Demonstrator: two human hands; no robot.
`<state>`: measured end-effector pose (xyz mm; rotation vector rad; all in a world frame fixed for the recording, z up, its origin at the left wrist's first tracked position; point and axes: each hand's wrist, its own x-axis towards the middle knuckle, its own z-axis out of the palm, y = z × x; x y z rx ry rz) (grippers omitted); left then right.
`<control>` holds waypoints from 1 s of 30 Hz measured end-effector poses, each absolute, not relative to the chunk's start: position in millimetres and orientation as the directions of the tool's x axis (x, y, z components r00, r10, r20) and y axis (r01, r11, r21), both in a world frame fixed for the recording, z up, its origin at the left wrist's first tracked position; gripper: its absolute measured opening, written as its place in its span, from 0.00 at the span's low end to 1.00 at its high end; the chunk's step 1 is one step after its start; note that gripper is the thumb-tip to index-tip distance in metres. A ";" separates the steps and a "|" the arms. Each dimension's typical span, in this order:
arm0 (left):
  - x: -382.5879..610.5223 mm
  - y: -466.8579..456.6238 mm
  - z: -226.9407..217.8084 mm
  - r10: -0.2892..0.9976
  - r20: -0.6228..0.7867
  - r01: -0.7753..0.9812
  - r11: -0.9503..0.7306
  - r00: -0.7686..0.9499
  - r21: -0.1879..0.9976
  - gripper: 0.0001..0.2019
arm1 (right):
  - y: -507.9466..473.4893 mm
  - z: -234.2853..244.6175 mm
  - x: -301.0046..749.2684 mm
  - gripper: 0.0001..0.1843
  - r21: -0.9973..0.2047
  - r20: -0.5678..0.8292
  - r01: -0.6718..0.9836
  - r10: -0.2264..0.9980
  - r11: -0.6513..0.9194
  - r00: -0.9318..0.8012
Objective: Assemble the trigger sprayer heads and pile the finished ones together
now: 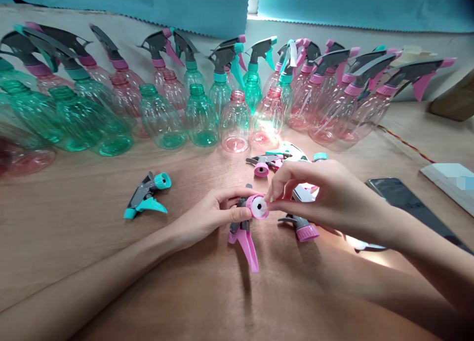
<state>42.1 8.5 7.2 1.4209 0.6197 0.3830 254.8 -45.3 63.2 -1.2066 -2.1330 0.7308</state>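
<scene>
My left hand (213, 215) grips a grey spray head (244, 227) with a pink trigger and pink screw cap, just above the wooden table (92, 242). Its cap opening faces me. My right hand (326, 195) is closed in a pinch at that cap opening; what its fingertips hold is too small to make out. Under my right hand lie more spray heads, one with a pink cap (301, 227). Another grey and pink head (263, 164) lies just beyond my hands.
A grey and teal spray head (148, 195) lies to the left. Rows of green and pink plastic bottles (202, 116), some capped with spray heads, line the back. A dark phone (407, 203) and a white box (450, 180) sit at right.
</scene>
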 end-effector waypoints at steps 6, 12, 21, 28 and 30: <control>41.1 9.3 3.4 0.574 -0.188 0.096 0.188 0.797 0.978 0.17 | -47.1 62.4 250.8 0.06 -0.491 0.309 0.684 0.842 0.539 -0.442; 40.8 9.8 5.2 0.545 -0.203 0.124 0.179 0.814 0.976 0.17 | -47.4 62.5 250.0 0.06 -0.436 0.317 0.683 0.810 0.587 -0.494; 40.3 9.4 4.9 0.539 -0.218 0.124 0.205 0.814 0.971 0.18 | -48.2 56.7 249.9 0.10 -0.401 0.358 0.662 0.774 0.633 -0.523; 40.2 9.4 5.8 0.544 -0.237 0.159 0.187 0.805 0.969 0.19 | -47.0 58.8 253.1 0.12 -0.395 0.267 0.694 0.798 0.602 -0.541; 40.3 9.2 6.8 0.555 -0.242 0.184 0.158 0.796 0.970 0.19 | -47.1 60.6 254.3 0.11 -0.390 0.242 0.703 0.803 0.595 -0.545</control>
